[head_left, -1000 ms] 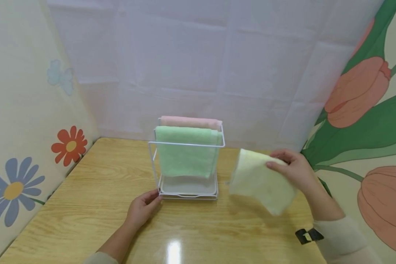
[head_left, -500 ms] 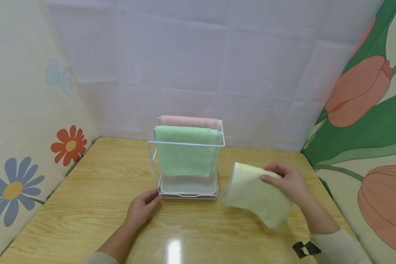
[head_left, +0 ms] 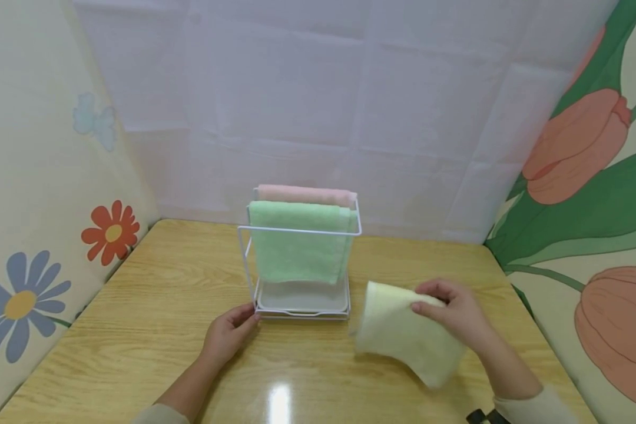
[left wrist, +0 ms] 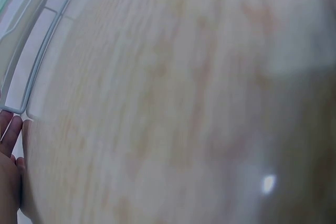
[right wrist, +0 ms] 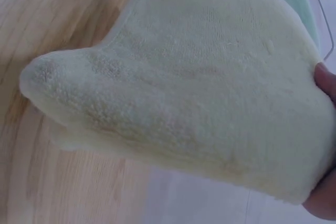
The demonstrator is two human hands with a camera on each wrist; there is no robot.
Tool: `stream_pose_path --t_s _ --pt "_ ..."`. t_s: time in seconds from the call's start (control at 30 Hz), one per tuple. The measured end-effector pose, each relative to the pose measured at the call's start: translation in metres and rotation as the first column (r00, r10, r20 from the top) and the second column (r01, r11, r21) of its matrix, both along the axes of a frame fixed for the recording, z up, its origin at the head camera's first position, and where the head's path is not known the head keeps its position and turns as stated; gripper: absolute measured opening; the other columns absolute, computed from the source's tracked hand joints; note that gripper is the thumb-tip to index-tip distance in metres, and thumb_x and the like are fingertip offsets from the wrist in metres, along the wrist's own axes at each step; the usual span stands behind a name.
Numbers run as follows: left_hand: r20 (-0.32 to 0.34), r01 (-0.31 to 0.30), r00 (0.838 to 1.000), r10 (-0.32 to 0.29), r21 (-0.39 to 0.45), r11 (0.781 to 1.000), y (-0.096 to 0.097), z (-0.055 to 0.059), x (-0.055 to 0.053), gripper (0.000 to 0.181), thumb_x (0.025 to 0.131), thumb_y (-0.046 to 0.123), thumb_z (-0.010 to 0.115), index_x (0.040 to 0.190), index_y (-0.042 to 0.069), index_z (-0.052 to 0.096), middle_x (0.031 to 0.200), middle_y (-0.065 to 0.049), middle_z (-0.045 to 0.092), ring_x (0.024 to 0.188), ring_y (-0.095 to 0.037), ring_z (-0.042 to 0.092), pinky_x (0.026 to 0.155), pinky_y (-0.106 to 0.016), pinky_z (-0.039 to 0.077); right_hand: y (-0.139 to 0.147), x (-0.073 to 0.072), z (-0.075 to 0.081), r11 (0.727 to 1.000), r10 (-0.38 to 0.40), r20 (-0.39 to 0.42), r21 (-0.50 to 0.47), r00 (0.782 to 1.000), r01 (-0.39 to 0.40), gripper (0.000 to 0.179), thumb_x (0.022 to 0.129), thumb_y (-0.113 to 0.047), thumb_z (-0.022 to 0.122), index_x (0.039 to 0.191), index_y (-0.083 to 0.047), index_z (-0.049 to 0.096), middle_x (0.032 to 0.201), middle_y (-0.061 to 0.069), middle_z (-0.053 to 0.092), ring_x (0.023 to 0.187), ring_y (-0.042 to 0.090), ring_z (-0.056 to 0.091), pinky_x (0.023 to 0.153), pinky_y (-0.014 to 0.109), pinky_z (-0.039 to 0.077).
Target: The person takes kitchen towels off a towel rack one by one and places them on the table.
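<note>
A white wire towel rack (head_left: 297, 230) stands mid-table in the head view. Over its bars hang a pink towel (head_left: 307, 192) at the back and a green towel (head_left: 299, 256) before it; the front bar is bare. At the rack's base lies a white tray (head_left: 302, 299). My left hand (head_left: 228, 334) holds the rack's front left corner between thumb and fingers. To the right of the rack, my right hand (head_left: 456, 312) pinches a folded pale yellow towel (head_left: 403, 330) by its top edge, off the table. In the right wrist view the yellow towel (right wrist: 199, 87) droops from the fingers.
The wooden table (head_left: 191, 265) reaches back to a white sheet (head_left: 297, 100). Walls painted with flowers stand close on the left and right. A bright reflection shows on the table near the front.
My right hand has brought the yellow towel down, nearer to me and slightly left. The left hand and the rack have stayed where they were.
</note>
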State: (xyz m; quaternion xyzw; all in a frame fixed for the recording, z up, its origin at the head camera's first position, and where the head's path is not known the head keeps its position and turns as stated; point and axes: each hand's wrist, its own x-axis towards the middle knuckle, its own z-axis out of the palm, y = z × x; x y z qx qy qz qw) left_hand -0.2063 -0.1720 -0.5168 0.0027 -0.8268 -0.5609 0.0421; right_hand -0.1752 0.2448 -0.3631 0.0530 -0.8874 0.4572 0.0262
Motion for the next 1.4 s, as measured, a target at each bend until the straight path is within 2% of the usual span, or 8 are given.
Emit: stream_pose_path --t_s 0.13,0.33,0.6,0.87,1.03,1.17,1.4 --pt "-0.006 -0.008 1.000 0.008 -0.011 1.000 0.000 0.000 -0.001 0.038 0.093 0.022 0.068 0.124 -0.001 0.064 0.119 -0.018 0.070 0.092 0.007 0.061 0.083 -0.011 0.048 -0.002 0.002 -0.004 1.000 0.006 0.017 -0.010 1.000 -0.005 0.030 0.082 -0.020 0.080 0.104 -0.002 0.070 0.099 0.010 0.073 0.080 0.003 0.060 0.069 0.021 0.051" --pt "-0.009 -0.008 1.000 0.008 -0.013 1.000 0.001 0.000 0.000 0.038 0.093 0.021 0.068 0.123 -0.001 0.065 0.119 -0.019 0.070 0.092 0.007 0.061 0.083 -0.012 0.048 -0.001 -0.003 -0.014 1.000 -0.010 0.031 0.003 0.999 0.010 0.031 0.082 -0.021 0.080 0.105 -0.003 0.070 0.101 0.010 0.073 0.084 0.004 0.060 0.070 0.020 0.051" --pt "-0.007 -0.013 1.000 0.013 -0.018 1.000 0.001 0.000 0.000 0.038 0.093 0.022 0.068 0.123 -0.001 0.065 0.120 -0.018 0.070 0.093 0.009 0.059 0.084 -0.011 0.048 0.008 -0.019 -0.025 0.997 -0.060 0.042 0.056 0.997 0.058 0.034 0.085 -0.028 0.078 0.108 -0.005 0.069 0.107 0.012 0.073 0.089 0.011 0.062 0.073 0.023 0.051" --pt "-0.013 -0.018 1.000 0.018 -0.029 0.999 0.001 -0.003 0.000 0.037 0.092 0.020 0.069 0.122 -0.001 0.065 0.118 -0.019 0.070 0.095 0.003 0.062 0.083 -0.011 0.048 0.017 -0.034 -0.031 0.993 -0.099 0.075 0.069 0.992 0.093 0.037 0.085 -0.029 0.078 0.111 -0.005 0.068 0.109 0.015 0.072 0.087 0.010 0.062 0.072 0.025 0.051" --pt "0.008 -0.017 1.000 0.017 -0.029 0.999 0.001 -0.002 0.000 0.037 0.093 0.021 0.068 0.123 0.000 0.065 0.119 -0.017 0.070 0.095 0.006 0.060 0.084 -0.011 0.047 0.025 -0.046 -0.039 0.993 -0.099 0.091 0.067 0.991 0.093 0.038 0.086 -0.027 0.076 0.113 -0.002 0.066 0.107 0.018 0.072 0.082 0.009 0.062 0.068 0.024 0.051" --pt "0.000 -0.018 1.000 0.018 -0.033 0.999 0.001 -0.002 0.000 0.037 0.093 0.021 0.068 0.123 0.000 0.065 0.119 -0.018 0.070 0.096 0.003 0.062 0.084 -0.012 0.048 0.031 -0.054 -0.047 0.993 -0.099 0.096 0.068 0.990 0.093 0.039 0.087 -0.025 0.075 0.115 0.000 0.065 0.105 0.019 0.071 0.078 0.007 0.060 0.066 0.024 0.050" --pt "0.009 -0.017 1.000 0.018 -0.038 0.999 0.000 -0.003 -0.001 0.038 0.093 0.022 0.068 0.124 0.001 0.065 0.119 -0.016 0.070 0.096 0.003 0.061 0.085 -0.012 0.048 0.042 -0.061 -0.062 0.994 -0.091 0.110 0.071 0.990 0.083 0.042 0.088 -0.026 0.074 0.120 0.001 0.065 0.113 0.019 0.070 0.084 0.006 0.059 0.070 0.022 0.049"
